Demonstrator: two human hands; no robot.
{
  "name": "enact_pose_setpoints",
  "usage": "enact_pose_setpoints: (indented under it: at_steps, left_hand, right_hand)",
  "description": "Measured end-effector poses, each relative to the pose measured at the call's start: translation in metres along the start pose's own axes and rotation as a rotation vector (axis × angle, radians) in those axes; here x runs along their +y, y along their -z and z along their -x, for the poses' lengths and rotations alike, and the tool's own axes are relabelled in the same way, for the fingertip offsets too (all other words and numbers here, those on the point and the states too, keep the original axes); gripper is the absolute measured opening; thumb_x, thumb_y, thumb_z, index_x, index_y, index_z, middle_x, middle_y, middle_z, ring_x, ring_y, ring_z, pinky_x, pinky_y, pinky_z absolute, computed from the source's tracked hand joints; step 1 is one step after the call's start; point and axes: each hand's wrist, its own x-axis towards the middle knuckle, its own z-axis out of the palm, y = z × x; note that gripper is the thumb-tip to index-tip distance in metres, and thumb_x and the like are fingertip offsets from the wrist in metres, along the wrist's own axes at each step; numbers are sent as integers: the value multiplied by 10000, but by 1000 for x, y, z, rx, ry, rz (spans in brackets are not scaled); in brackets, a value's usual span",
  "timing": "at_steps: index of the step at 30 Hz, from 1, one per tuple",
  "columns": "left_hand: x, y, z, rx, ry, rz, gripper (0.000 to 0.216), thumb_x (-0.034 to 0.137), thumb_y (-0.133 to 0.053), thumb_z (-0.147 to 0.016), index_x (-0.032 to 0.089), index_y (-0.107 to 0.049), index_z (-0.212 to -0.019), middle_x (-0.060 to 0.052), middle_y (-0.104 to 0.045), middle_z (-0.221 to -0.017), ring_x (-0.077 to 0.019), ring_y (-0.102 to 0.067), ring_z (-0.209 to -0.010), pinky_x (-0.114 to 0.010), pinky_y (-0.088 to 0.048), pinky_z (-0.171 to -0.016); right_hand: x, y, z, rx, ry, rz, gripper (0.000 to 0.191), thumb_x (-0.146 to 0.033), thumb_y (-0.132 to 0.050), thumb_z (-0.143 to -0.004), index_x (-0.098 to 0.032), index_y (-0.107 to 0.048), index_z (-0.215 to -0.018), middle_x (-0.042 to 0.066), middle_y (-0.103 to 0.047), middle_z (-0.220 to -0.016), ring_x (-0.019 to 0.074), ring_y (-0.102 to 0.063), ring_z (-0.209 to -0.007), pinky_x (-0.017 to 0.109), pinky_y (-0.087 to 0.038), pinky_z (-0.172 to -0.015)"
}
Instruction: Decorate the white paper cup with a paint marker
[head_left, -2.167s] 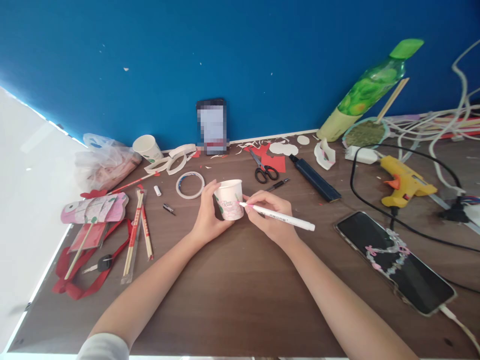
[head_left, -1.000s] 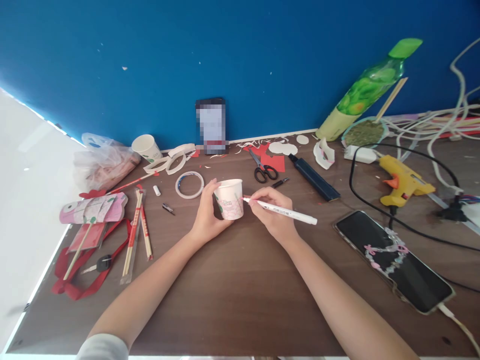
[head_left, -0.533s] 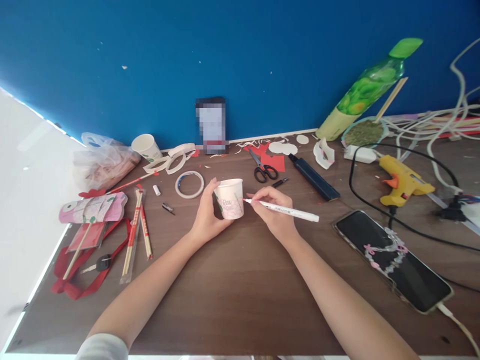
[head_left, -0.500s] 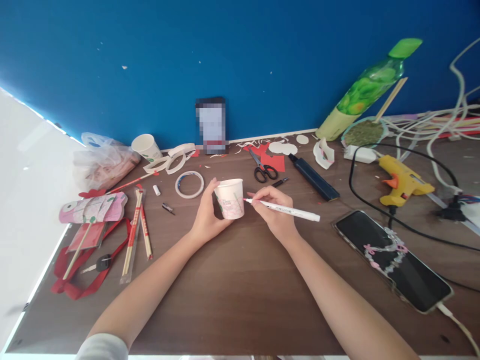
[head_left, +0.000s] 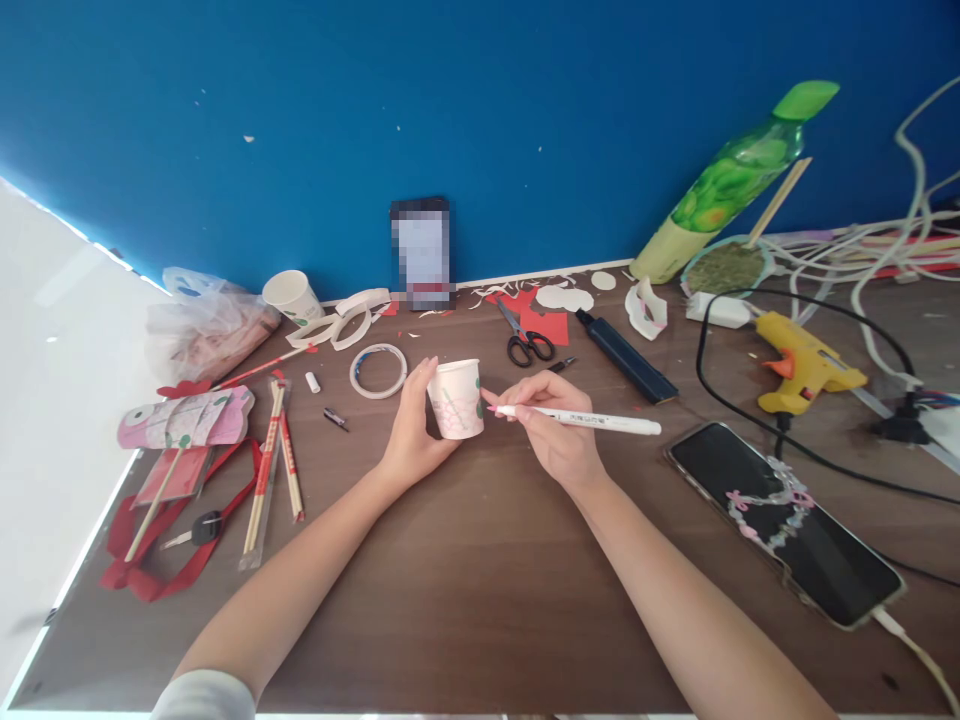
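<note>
A white paper cup with pink lines and green print stands upright, slightly tilted, in front of me. My left hand is wrapped round its left side, thumb low and fingers behind. In my right hand I grip a white marker between thumb and fingers. The marker's pink tip is a little to the right of the cup and apart from it, while a fingertip of that hand reaches close to the cup's wall. Behind the cup lie black-handled scissors and, to the left, a roll of tape.
On the left are wrapped chopsticks, a key, a plastic bag and another paper cup. To the right lie a yellow glue gun, a phone, cables and a leaning green bottle. Red paper scraps lie behind.
The cup has been turned, so its printed text has moved left and a green spot shows on the right. My right hand and the marker have drawn back slightly to the right.
</note>
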Motion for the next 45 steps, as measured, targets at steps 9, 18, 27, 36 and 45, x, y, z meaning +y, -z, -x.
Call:
enact_pose_setpoints:
  at_steps: [9, 18, 27, 36, 45]
  left_hand:
    - [3, -3, 0, 49, -8, -24, 883, 423, -807, -693, 250, -271, -1373, -194, -322, -1467, -369, -266, -1455, -566, -320, -1135]
    - [3, -1, -1, 23, -61, -18, 810, 431, -763, -742, 252, -278, -1365, -175, -400, -1417, -355, -350, -1414, -561, -347, -1119]
    - [6, -1, -2, 28, -58, -19, 810, 422, -776, -728, 255, -287, -1351, -168, -411, -1389, -363, -363, -1399, -559, -364, -1105]
    - [3, -1, -1, 21, -66, -36, 812, 409, -760, -742, 239, -268, -1365, -180, -395, -1410, -356, -361, -1400, -552, -357, -1111]
    - [2, -1, -1, 24, -58, -47, 817, 405, -768, -736, 241, -275, -1366, -171, -412, -1402, -348, -370, -1394, -550, -349, -1114]
  right_hand:
    - [-5, -6, 3, 147, 8, 418, 235, -394, -747, -731, -220, -612, -650, 22, -684, -612, 255, -748, -806, 354, -600, -705]
    - [0, -11, 3, 122, 41, 354, 223, -352, -760, -718, -228, -601, -623, -3, -678, -609, 223, -739, -724, 416, -609, -798]
    - [1, -13, 4, 95, 71, 398, 197, -296, -760, -716, -226, -605, -617, -13, -676, -617, 224, -746, -780, 407, -610, -836]
    - [6, -9, 4, 133, 64, 385, 189, -304, -741, -733, -223, -603, -633, 8, -724, -679, 251, -758, -856, 337, -615, -739]
    - [5, -7, 3, 185, 26, 396, 199, -304, -738, -724, -226, -586, -623, 9, -712, -651, 259, -756, -829, 380, -605, -776]
